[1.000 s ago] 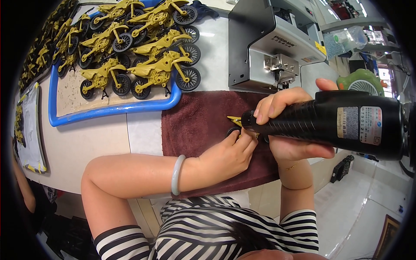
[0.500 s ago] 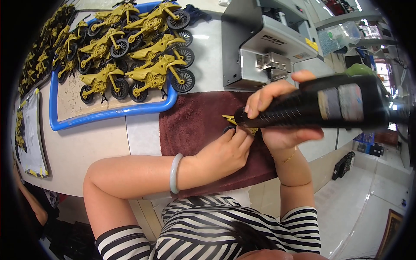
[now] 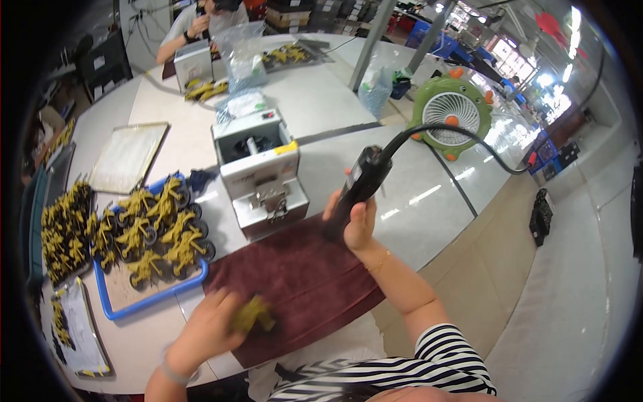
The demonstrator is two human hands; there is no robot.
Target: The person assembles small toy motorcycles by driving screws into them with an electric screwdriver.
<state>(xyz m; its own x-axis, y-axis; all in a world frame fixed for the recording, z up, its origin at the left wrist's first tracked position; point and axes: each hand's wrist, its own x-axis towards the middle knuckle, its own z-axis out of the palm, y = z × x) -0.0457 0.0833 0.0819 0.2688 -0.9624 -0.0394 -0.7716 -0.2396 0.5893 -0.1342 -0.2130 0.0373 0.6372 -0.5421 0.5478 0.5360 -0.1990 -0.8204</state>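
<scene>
Against the left fingers (image 3: pixel 228 307), a yellow toy motorbike (image 3: pixel 256 316) is held over cloth (image 3: pixel 311 291).

An assembly workshop: look-alike bikes (image 3: pixel 136 234) fill a tray (image 3: pixel 120 313) beyond the left hand (image 3: pixel 207 326); farther off, a co-worker (image 3: pixel 199 27).

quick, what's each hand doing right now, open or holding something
Left hand: closed on a yellow toy motorbike, motion-blurred.
Right hand: closed around a black corded power tool.
</scene>
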